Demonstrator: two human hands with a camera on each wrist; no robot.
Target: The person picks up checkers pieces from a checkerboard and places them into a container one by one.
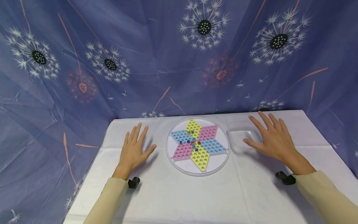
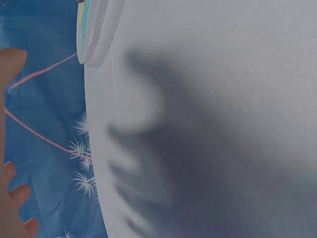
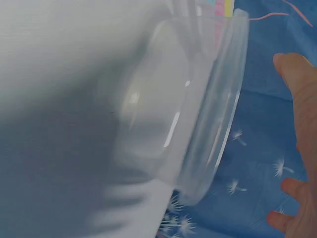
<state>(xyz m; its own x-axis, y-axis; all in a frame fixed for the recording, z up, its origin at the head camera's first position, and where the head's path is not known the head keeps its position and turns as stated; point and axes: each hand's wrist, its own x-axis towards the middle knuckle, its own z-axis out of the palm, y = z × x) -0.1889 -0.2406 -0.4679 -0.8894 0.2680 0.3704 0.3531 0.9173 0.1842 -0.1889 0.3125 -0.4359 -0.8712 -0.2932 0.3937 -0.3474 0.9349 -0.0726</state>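
A round white Chinese checkers board [image 1: 218, 161] with a yellow, pink and blue star of holes lies mid-table in the head view. Several glass marbles [image 1: 193, 142] sit around its centre and in the upper yellow point. To the left of the board, my left hand [image 1: 133, 154] is held over the cloth with fingers straight and thumb spread, holding nothing. My right hand [image 1: 275, 140] is likewise spread, with its fingers and thumb at the right side of a clear plastic box [image 1: 235, 146]. That box [image 3: 213, 109] also shows in the right wrist view, standing beside the board.
A white cloth [image 1: 179, 199] covers the table, whose back edge meets a blue curtain [image 1: 151, 62] with dandelion print. Dark wrist straps [image 1: 133, 183] show at both sleeves. The hand's shadow falls on the cloth in the left wrist view.
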